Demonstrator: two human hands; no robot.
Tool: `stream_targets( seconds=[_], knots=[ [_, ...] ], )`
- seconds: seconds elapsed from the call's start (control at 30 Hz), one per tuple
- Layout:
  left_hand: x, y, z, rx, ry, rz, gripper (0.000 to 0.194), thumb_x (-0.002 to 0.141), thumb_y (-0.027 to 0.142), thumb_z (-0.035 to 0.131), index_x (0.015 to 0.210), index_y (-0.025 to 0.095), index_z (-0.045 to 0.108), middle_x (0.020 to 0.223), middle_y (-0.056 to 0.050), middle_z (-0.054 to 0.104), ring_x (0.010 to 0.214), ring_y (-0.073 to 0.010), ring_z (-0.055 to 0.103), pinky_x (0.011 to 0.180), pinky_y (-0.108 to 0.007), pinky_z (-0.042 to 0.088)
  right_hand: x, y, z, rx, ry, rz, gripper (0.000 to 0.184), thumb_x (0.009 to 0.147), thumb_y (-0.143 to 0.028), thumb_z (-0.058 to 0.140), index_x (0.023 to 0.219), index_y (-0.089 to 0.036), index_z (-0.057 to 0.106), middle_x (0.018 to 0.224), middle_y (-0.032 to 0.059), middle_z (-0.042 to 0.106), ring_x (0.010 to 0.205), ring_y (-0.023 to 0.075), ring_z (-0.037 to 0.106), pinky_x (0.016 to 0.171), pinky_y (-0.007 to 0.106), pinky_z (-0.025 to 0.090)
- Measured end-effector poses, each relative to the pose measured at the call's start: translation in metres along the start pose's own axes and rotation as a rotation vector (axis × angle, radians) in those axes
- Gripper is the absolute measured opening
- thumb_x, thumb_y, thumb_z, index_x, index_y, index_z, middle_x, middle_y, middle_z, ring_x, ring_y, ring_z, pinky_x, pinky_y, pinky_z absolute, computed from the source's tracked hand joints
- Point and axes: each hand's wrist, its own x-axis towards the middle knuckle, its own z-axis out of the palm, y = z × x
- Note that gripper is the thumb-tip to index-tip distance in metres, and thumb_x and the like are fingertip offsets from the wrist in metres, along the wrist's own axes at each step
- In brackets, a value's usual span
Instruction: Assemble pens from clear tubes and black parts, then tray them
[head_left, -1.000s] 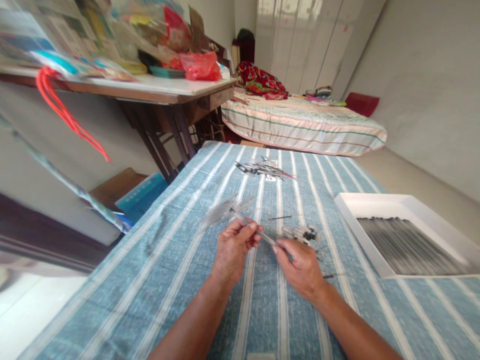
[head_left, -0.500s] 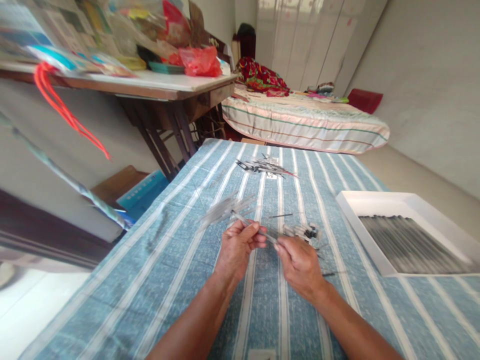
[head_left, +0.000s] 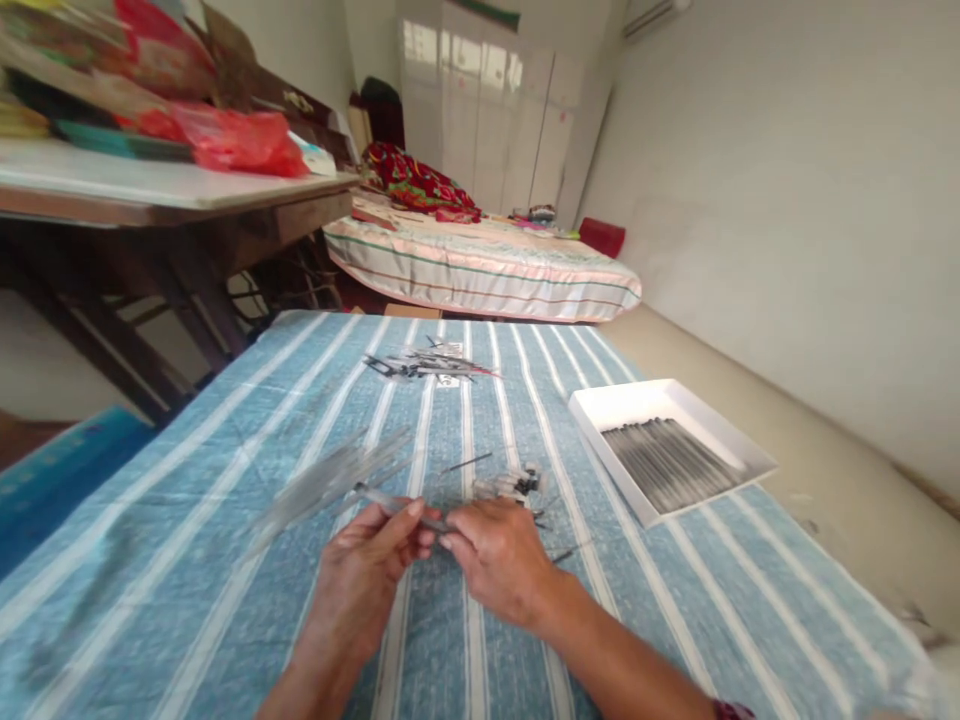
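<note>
Above the striped cloth, a slim translucent pen [head_left: 382, 499] with a dark end pointing up-left is held between my two hands. My left hand [head_left: 364, 580] pinches its middle between thumb and fingers. Closed round its near end is my right hand [head_left: 499, 560], which hides that end. Clear pen barrels [head_left: 330, 482], blurred, lie to the left beyond my left hand. Just past my right hand are small clear and black pieces [head_left: 514, 484], probably caps. A thin dark refill [head_left: 466, 463] lies alone between these groups.
A white tray [head_left: 634, 402] at right holds a row of dark pens [head_left: 667, 465]. Farther back lies a pile of thin dark refills [head_left: 427, 364] on a printed paper. A cluttered side table [head_left: 247, 190] stands left, and a bed [head_left: 480, 265] beyond the striped tablecloth [head_left: 480, 660].
The view has turned right, so everything sits farther left in the picture. Both hands keep their grip on the pen, drawn slightly closer together.
</note>
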Motion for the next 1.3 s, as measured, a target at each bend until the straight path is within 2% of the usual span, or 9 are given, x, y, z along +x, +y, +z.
stream_targets(
  seconds=[0.1,0.2,0.3,0.43,0.57,0.73,0.87,1.07,1.3],
  knots=[
    [-0.003,0.001,0.004,0.090,-0.022,-0.022,0.021,0.054,0.027,0.077,0.067,0.014,0.068,0.067,-0.005,0.069,0.054,-0.0140,0.058,0.049,-0.023,0.048,-0.006,0.006,-0.009,-0.021,-0.016,0.027,0.010,0.080,-0.020,0.051,0.071,-0.019,0.055,0.067,0.0006,0.063,0.064,0.0159,0.058,0.062,0.027,0.041],
    [-0.002,0.007,0.003,0.278,0.040,0.036,0.022,0.058,0.033,0.074,0.073,0.017,0.068,0.075,-0.005,0.071,0.061,-0.0171,0.059,0.053,-0.025,0.048,-0.017,0.031,-0.031,-0.097,0.050,0.141,0.011,0.080,-0.019,0.050,0.072,-0.020,0.057,0.066,0.0011,0.062,0.064,0.0165,0.058,0.065,0.028,0.042],
    [0.005,0.018,-0.006,0.470,0.234,0.166,0.019,0.060,0.033,0.071,0.074,0.020,0.066,0.069,-0.001,0.070,0.067,-0.0199,0.061,0.061,-0.028,0.048,-0.038,0.079,-0.063,-0.208,0.110,0.298,0.015,0.082,-0.019,0.047,0.075,-0.020,0.060,0.071,0.0069,0.063,0.070,0.0206,0.058,0.067,0.032,0.042],
    [0.012,0.035,-0.022,0.877,0.466,0.325,0.017,0.065,0.034,0.065,0.079,0.024,0.064,0.071,0.002,0.067,0.073,-0.0221,0.062,0.076,-0.034,0.045,-0.072,0.150,-0.110,-0.519,0.129,0.657,0.022,0.082,-0.025,0.044,0.078,-0.018,0.065,0.080,0.0095,0.064,0.075,0.0221,0.059,0.063,0.031,0.040],
    [0.017,0.041,-0.035,1.304,0.530,0.516,0.030,0.077,0.041,0.048,0.096,0.020,0.061,0.103,-0.006,0.064,0.088,-0.0245,0.061,0.084,-0.038,0.045,-0.095,0.188,-0.137,-0.629,-0.092,0.971,0.027,0.082,-0.029,0.043,0.079,-0.019,0.068,0.089,0.0095,0.066,0.079,0.0239,0.061,0.055,0.028,0.035],
    [0.030,0.034,-0.049,1.672,0.523,0.643,0.051,0.084,0.039,0.029,0.108,0.006,0.059,0.121,-0.016,0.056,0.114,-0.0282,0.049,0.098,-0.039,0.036,-0.101,0.197,-0.141,-0.593,-0.289,1.097,0.030,0.082,-0.033,0.042,0.086,-0.023,0.069,0.092,0.0086,0.067,0.087,0.0250,0.061,0.059,0.027,0.039],
    [0.034,0.032,-0.054,1.860,0.482,0.559,0.052,0.084,0.037,0.028,0.112,0.005,0.058,0.125,-0.018,0.052,0.117,-0.0298,0.046,0.097,-0.040,0.036,-0.100,0.196,-0.139,-0.558,-0.340,1.131,0.032,0.082,-0.036,0.041,0.087,-0.022,0.069,0.089,0.0098,0.067,0.087,0.0250,0.062,0.062,0.028,0.041],
    [0.034,0.032,-0.053,1.946,0.426,0.337,0.047,0.084,0.034,0.033,0.117,0.009,0.055,0.126,-0.013,0.054,0.113,-0.0297,0.049,0.093,-0.041,0.038,-0.099,0.195,-0.137,-0.535,-0.340,1.106,0.035,0.083,-0.037,0.038,0.087,-0.022,0.069,0.090,0.0100,0.068,0.086,0.0257,0.062,0.061,0.029,0.041],
    [0.036,0.030,-0.054,1.962,0.419,0.319,0.045,0.084,0.033,0.035,0.115,0.011,0.058,0.127,-0.011,0.053,0.113,-0.0298,0.048,0.093,-0.040,0.037,-0.101,0.195,-0.132,-0.557,-0.316,1.070,0.038,0.084,-0.039,0.036,0.089,-0.021,0.069,0.089,0.0116,0.069,0.085,0.0282,0.063,0.059,0.031,0.041]
  ],
)
